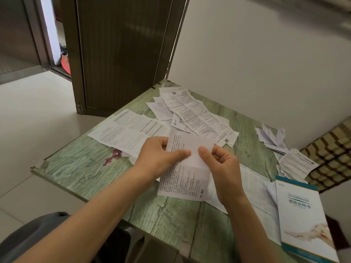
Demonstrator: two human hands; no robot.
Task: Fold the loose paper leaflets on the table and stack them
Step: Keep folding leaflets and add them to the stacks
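A white printed leaflet (185, 177) is held above the green wood-grain table (79, 168), its upper part bent over along a crease. My left hand (161, 154) pinches its left side, thumb on top. My right hand (220, 164) pinches the right side beside it, the two thumbs almost meeting. Loose unfolded leaflets (193, 112) lie in a heap at the far middle, and a wide sheet (129, 131) lies flat to the left. A stack of folded leaflets (296, 164) sits at the right edge, with more folded papers (271, 135) behind it.
A glossy teal-edged booklet (303, 219) lies at the near right corner on other sheets. A dark folding door (121, 54) stands behind the table, a white wall (266, 63) to the right. A woven mat (334, 156) is beyond the right edge.
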